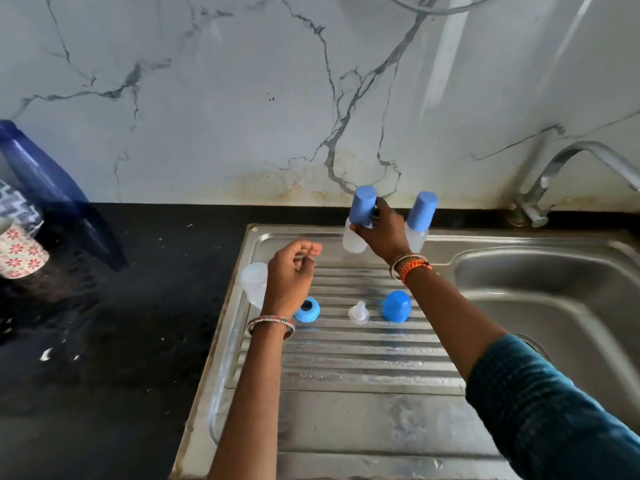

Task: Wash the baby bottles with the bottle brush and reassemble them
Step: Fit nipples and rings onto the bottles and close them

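Two assembled baby bottles are sitting up at the back edge of the steel drainboard (346,403), right by the marble wall. The right hand (382,233) is wrapping its fingers around the left capped bottle (360,220), gripping it about where the blue cap meets the clear body. That bottle is tilting a bit, and I can't tell if its base is touching the steel or hanging just above it. The other capped bottle (419,218) is standing just beside that hand, toward the sink basin (554,282), and nothing is touching it.

The left hand (289,275) is hovering over the left part of the drainboard with its fingers loosely curled and nothing in them, as far as I can see. Just behind it, near the left edge, a clear bottle body (252,282) is lying with no cap on, partly hidden by the hand.

Across the ribbed middle of the drainboard three loose parts are lying in a row, apart from each other: a blue screw ring (307,309) right by the left wrist, a clear nipple (358,312) in the middle, and a blue dome cap (397,305) standing open end down nearest the basin.

A tap (568,174) is rising at the back right corner. On the black tabletop (121,341) to the left, a dark blue plastic thing (45,181) and a floral patterned item (20,254) are sitting at the far edge.
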A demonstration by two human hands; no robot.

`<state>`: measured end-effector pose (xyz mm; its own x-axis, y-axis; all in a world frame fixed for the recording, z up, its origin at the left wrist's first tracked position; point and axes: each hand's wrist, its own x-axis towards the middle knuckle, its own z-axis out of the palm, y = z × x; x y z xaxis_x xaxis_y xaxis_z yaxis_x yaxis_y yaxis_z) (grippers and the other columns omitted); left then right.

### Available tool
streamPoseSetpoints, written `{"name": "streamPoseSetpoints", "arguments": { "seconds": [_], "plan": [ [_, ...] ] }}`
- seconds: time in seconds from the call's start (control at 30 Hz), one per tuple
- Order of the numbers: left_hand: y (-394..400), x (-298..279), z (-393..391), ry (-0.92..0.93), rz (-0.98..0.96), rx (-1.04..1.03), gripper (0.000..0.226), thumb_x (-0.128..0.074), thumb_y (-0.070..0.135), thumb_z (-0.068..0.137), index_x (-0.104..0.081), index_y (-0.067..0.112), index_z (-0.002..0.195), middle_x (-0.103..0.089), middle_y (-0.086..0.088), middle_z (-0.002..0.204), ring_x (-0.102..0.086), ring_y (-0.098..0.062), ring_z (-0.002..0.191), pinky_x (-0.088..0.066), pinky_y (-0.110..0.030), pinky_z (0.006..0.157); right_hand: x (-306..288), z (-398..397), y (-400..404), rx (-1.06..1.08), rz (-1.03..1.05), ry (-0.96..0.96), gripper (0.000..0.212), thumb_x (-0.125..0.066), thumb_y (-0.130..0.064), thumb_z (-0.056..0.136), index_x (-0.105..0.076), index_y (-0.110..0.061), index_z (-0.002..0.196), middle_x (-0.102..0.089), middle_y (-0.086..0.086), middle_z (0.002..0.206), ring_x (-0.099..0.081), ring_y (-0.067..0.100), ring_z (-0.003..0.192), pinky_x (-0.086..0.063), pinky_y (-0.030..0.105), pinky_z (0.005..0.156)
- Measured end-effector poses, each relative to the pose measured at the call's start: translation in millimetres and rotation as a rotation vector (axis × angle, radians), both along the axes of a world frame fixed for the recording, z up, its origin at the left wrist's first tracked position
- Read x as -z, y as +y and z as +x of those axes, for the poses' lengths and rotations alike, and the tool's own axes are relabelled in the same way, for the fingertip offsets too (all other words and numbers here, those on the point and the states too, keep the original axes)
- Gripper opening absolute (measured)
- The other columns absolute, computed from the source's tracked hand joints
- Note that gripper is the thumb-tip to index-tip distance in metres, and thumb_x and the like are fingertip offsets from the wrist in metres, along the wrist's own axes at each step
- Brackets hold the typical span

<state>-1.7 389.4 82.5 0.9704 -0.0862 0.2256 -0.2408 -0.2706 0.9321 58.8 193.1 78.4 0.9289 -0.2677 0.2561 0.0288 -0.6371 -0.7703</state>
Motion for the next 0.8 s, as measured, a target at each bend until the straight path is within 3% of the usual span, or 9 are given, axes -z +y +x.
{"name": "streamPoseSetpoints", "arguments": {
  "seconds": [0.17, 0.4, 0.53, 0.63, 0.7, 0.8],
  "plan": [
    [2.3, -2.7, 8.5, 0.003, 0.003, -0.019, 0.017, -0.053, 0.004, 0.091, -0.065, 0.012, 0.1, -0.067, 0.005, 0.097, -0.065, -0.012, 0.096, -0.054, -0.036, 0.088, 17.6, 15.1, 0.6, -0.035, 0.014, 0.027, 0.053, -0.078, -0.012, 0.076, -0.053, -0.001, 0.122, -0.063, 0.016, 0.115, -0.059, 0.03, 0.106, -0.046, 0.03, 0.087],
    [-1.1, -2.8, 7.7, -0.03, 0.087, -0.035, 0.02, -0.052, 0.0, 0.09, -0.066, 0.012, 0.097, -0.066, 0.012, 0.092, -0.065, -0.009, 0.091, -0.054, -0.03, 0.086, 19.2, 18.5, -1.3, -0.065, -0.023, 0.107, 0.06, -0.074, -0.016, 0.081, -0.044, 0.0, 0.13, -0.057, 0.017, 0.124, -0.055, 0.03, 0.113, -0.044, 0.029, 0.088],
    [1.4, -3.3, 4.9, -0.038, 0.083, -0.039, 0.02, -0.052, 0.0, 0.091, -0.066, 0.013, 0.098, -0.066, 0.009, 0.093, -0.065, -0.009, 0.093, -0.054, -0.032, 0.087, 14.9, 18.0, -1.1, -0.091, -0.018, 0.173, 0.091, -0.077, -0.026, 0.079, -0.02, -0.004, 0.146, -0.045, 0.018, 0.137, -0.047, 0.031, 0.125, -0.042, 0.033, 0.097],
    [9.3, -5.1, 3.0, -0.065, 0.142, -0.07, 0.021, -0.052, 0.0, 0.09, -0.066, 0.013, 0.1, -0.066, 0.007, 0.097, -0.063, -0.009, 0.094, -0.053, -0.024, 0.084, 10.3, 13.0, 7.8, -0.024, -0.051, 0.14, 0.112, -0.075, -0.04, 0.078, 0.005, -0.013, 0.152, -0.016, 0.016, 0.155, -0.027, 0.032, 0.14, -0.027, 0.054, 0.111],
    [17.3, -8.0, 2.2, -0.093, 0.233, -0.106, 0.022, -0.053, 0.001, 0.09, -0.066, 0.015, 0.101, -0.067, 0.005, 0.103, -0.062, -0.008, 0.094, -0.05, -0.015, 0.079, -0.2, 6.0, 21.0, 0.009, -0.153, 0.062, 0.108, -0.07, -0.045, 0.078, 0.004, -0.019, 0.152, -0.005, 0.014, 0.158, -0.014, 0.033, 0.144, -0.013, 0.059, 0.113],
    [33.2, -13.9, 3.2, -0.114, 0.219, -0.189, 0.024, -0.053, -0.001, 0.089, -0.067, 0.016, 0.1, -0.067, 0.003, 0.105, -0.061, -0.007, 0.095, -0.047, -0.012, 0.079, -18.5, -9.2, 51.0, -0.158, -0.268, -0.035, 0.097, -0.059, -0.05, 0.068, -0.017, -0.024, 0.15, -0.011, 0.011, 0.157, -0.013, 0.032, 0.144, -0.007, 0.056, 0.113]
  ]
}}
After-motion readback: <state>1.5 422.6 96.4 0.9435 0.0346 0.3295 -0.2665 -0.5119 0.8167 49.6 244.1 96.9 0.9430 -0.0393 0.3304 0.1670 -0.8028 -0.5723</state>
